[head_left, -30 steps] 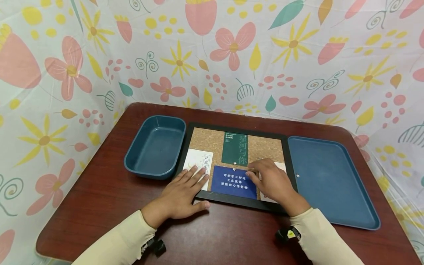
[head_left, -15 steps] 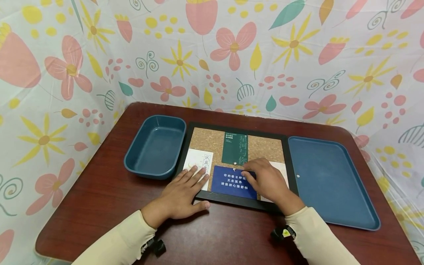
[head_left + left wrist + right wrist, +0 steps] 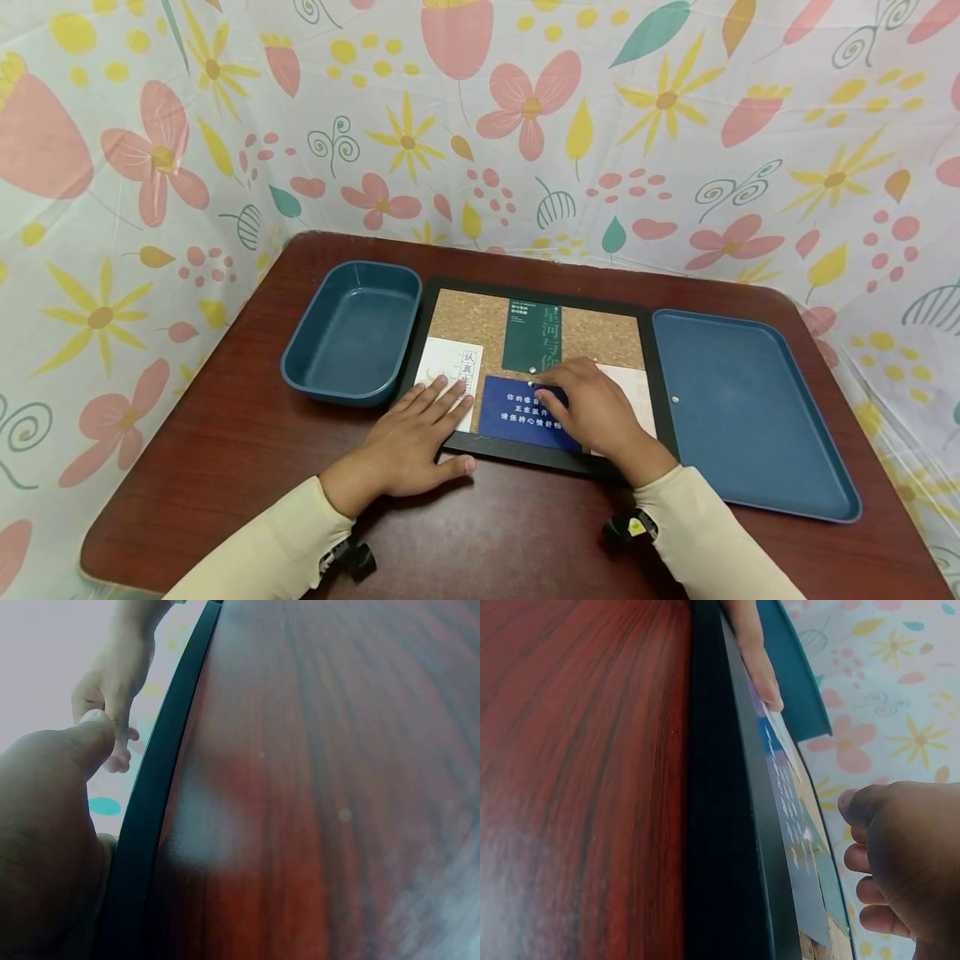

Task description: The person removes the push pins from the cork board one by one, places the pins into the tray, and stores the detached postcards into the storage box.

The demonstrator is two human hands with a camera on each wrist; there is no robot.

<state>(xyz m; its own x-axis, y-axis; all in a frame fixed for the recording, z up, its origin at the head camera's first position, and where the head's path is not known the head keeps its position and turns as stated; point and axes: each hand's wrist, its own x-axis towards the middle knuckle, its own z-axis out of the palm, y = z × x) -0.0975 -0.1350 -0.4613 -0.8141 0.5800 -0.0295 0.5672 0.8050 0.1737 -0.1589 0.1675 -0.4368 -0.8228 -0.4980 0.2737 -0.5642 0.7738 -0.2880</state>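
Note:
In the head view, a black-framed cork board (image 3: 600, 329) lies on the table. A green card (image 3: 525, 333) is at its top middle, a blue card (image 3: 510, 417) below it, and white cards (image 3: 468, 357) lie at both lower sides. Two small round-headed pins (image 3: 532, 371) sit where green and blue cards meet. My left hand (image 3: 408, 433) rests flat, fingers spread over the left white card and the frame. My right hand (image 3: 600, 408) is over the blue card, fingertips close to the lower pin. Its fingers are loosely bent, and nothing shows between them in the right wrist view.
A deep blue bin (image 3: 352, 333) stands left of the board. On the right lies a shallow blue tray (image 3: 750, 400), with one small pin (image 3: 675, 399) at its left rim. A flowered cloth (image 3: 480, 150) hangs behind and beside the dark red table (image 3: 525, 533).
My right hand has slid left across the blue card toward the pins, uncovering more of the right white card. The left hand stays put.

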